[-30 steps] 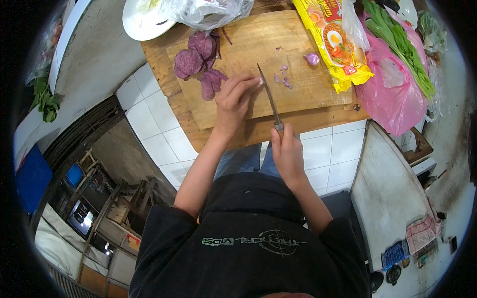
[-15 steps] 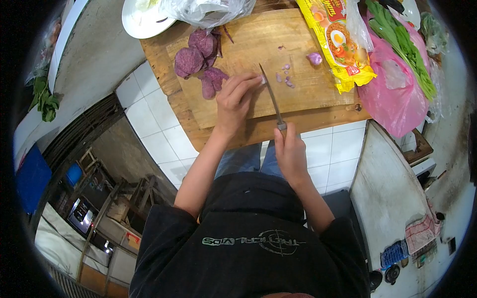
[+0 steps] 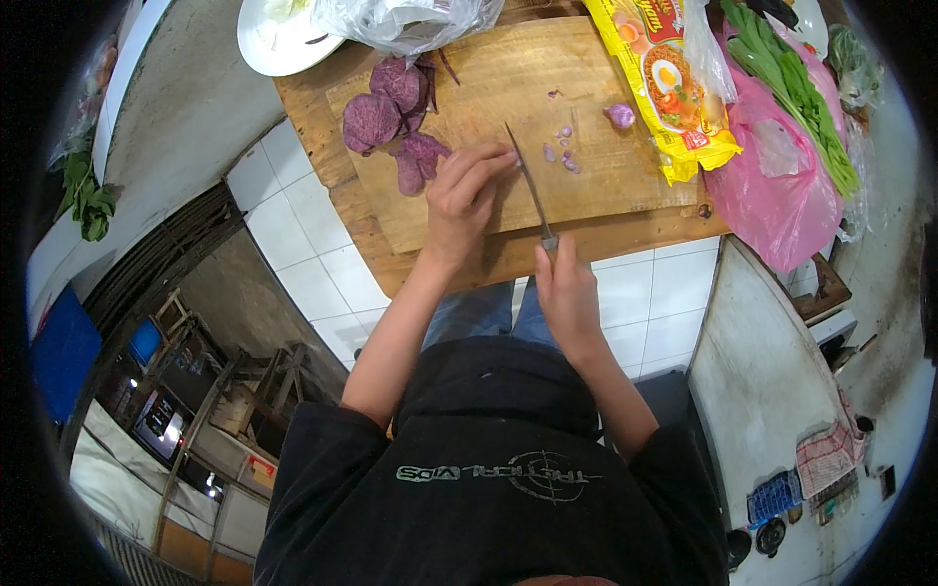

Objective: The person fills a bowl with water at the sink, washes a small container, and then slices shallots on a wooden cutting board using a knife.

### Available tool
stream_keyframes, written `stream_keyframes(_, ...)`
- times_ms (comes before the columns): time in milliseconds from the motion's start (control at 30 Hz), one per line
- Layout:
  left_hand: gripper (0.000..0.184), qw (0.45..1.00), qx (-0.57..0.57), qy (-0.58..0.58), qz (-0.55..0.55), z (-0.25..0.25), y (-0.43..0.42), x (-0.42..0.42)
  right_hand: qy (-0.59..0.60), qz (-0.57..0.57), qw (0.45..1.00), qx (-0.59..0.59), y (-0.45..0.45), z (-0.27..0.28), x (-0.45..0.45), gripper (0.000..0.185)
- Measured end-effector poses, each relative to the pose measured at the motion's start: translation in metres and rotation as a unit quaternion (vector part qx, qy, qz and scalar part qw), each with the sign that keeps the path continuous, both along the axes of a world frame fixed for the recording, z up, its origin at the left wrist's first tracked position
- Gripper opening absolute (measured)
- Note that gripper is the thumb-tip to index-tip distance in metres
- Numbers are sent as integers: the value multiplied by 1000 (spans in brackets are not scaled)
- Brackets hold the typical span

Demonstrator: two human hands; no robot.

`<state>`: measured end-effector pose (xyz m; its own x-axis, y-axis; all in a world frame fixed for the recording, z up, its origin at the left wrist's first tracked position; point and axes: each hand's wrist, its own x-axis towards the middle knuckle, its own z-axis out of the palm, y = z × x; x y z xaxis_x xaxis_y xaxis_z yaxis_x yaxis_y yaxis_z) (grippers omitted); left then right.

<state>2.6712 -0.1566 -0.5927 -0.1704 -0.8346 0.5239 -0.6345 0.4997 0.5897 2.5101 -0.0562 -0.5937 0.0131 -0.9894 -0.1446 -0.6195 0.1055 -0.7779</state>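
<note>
My right hand (image 3: 569, 288) is wrapped round the handle of a knife (image 3: 531, 186), its blade pointing away from me over the wooden cutting board (image 3: 489, 78). Left of the blade, my left hand (image 3: 464, 200) rests on the board, its fingertips pinched on a small pale piece, mostly hidden, that looks like shallot. Small cut pieces (image 3: 570, 164) lie right of the knife. Further right sits a whole purple shallot (image 3: 619, 116). Several dark purple slices (image 3: 371, 122) are piled at the board's left side.
A yellow noodle packet (image 3: 674, 93) lies across the board's right edge, beside a pink plastic bag (image 3: 777, 195) with green leafy stalks (image 3: 796, 93). At the back left are a white plate (image 3: 278, 49) and a clear plastic bag (image 3: 410, 21).
The knife and my right hand shifted slightly right, then back left. My left hand stays in place, still pinching the small piece.
</note>
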Motion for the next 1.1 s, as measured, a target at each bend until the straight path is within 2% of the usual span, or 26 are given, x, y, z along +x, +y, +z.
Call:
stream_keyframes(233,27,1000,13,18,7,-5,1,0,29,4,1000,-6,-7,-9,2,25)
stream_keyframes(367,22,1000,11,11,17,-8,2,-2,1,-4,1000,4,5,-20,-7,25)
stream_keyframes(567,18,1000,6,23,16,-9,1,-1,-41,-20,998,34,6,-8,-6,25)
stream_keyframes(1100,27,1000,16,13,14,-3,10,3,-15,3,1000,8,11,-3,2,24)
